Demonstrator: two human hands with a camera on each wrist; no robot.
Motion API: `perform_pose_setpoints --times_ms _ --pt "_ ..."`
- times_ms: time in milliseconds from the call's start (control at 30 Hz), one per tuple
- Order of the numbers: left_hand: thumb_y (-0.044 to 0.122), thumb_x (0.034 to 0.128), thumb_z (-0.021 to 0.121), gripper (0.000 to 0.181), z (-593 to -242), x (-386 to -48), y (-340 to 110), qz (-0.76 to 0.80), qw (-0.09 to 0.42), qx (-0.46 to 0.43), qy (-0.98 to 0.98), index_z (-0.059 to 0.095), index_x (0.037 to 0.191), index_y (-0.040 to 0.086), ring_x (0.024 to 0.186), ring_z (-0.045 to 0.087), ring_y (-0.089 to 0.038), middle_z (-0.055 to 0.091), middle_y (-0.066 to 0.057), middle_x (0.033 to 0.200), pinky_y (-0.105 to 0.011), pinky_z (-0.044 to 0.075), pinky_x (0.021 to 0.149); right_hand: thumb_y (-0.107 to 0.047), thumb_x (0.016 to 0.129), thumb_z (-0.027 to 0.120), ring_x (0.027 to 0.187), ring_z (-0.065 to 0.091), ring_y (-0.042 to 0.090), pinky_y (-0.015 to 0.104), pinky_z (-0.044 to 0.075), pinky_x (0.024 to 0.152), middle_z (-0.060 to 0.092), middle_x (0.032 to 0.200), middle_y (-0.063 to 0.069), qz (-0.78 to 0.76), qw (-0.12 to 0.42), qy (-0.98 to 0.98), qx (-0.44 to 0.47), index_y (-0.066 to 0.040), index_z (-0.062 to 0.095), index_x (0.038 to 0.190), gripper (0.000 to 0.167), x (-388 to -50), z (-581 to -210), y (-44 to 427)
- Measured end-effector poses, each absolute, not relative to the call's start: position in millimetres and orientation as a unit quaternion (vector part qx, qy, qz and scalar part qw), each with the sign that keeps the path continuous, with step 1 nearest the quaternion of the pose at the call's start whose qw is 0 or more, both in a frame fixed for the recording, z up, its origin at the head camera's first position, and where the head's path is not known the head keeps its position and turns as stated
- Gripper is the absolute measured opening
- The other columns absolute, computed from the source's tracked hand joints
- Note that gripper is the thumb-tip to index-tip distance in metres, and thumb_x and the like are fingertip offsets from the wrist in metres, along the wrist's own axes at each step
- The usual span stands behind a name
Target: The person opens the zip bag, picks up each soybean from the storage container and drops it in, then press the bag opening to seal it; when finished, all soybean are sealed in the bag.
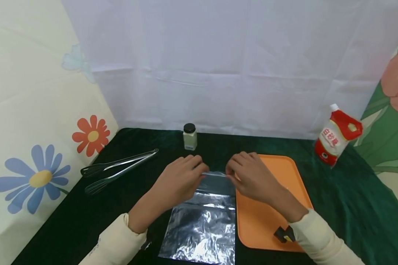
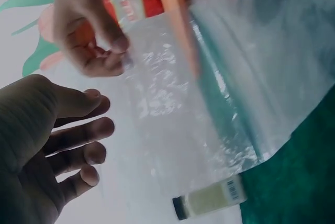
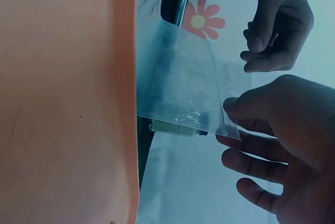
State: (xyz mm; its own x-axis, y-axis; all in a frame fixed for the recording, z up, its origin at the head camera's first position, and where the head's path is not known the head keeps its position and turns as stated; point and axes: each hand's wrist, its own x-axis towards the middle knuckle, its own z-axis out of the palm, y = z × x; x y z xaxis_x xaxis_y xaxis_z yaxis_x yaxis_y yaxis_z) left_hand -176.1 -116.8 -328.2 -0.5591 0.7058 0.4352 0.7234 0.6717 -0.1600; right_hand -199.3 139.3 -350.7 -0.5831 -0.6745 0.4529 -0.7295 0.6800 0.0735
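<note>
A clear plastic bag (image 1: 203, 224) lies on the dark green cloth, its upper edge raised between both hands. My right hand (image 1: 252, 178) pinches the bag's top edge near the right corner. In the right wrist view, its thumb (image 3: 235, 106) lies on the film, with a finger behind. My left hand (image 1: 180, 176) is by the top left corner. In the left wrist view, the left hand (image 2: 47, 135) has loosely bent fingers, with no film visible between them. The bag (image 2: 162, 88) partly shows the things behind it.
An orange tray (image 1: 262, 221) sits right of the bag, beneath the right forearm. A black-capped jar (image 1: 190, 138) stands behind. Metal tongs with wire-whisk ends (image 1: 126, 162) lie left. A red and white spouted pouch (image 1: 335, 138) stands at the back right.
</note>
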Motion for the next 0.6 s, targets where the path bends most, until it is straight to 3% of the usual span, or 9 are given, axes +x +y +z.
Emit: perform_pose_setpoints --times_ms 167,267,600 --pt "0.016 0.0917 0.073 0.017 -342.7 -181.4 -111.1 -0.028 0.264 -0.425 -0.865 0.07 0.108 0.013 0.076 0.05 -0.014 0.056 0.0 0.094 -0.027 0.042 0.064 -0.027 0.095 0.069 0.108 0.056 0.022 0.044 0.044 0.092 0.063 0.103 -0.003 0.055 0.229 -0.884 0.404 -0.021 0.064 0.095 0.008 -196.7 -352.1 135.8" --pt "0.017 0.0936 0.071 0.017 -349.2 -182.4 -107.3 -0.034 0.275 -0.434 -0.857 0.07 0.11 0.013 0.075 0.048 -0.013 0.054 0.0 0.093 -0.027 0.04 0.063 -0.026 0.094 0.071 0.105 0.056 0.021 0.045 0.043 0.095 0.063 0.1 -0.004 0.058 0.228 -0.882 0.409 -0.021 0.064 0.096 0.009 -194.0 -352.3 134.2" --pt "0.015 0.0924 0.072 0.017 -359.9 -180.9 -101.5 -0.053 0.28 -0.432 -0.856 0.07 0.11 0.014 0.074 0.044 -0.012 0.053 0.002 0.091 -0.025 0.037 0.062 -0.025 0.092 0.074 0.09 0.055 0.016 0.04 0.042 0.086 0.061 0.093 -0.008 0.082 0.229 -0.872 0.425 -0.022 0.064 0.096 0.011 -188.4 -351.3 129.2"
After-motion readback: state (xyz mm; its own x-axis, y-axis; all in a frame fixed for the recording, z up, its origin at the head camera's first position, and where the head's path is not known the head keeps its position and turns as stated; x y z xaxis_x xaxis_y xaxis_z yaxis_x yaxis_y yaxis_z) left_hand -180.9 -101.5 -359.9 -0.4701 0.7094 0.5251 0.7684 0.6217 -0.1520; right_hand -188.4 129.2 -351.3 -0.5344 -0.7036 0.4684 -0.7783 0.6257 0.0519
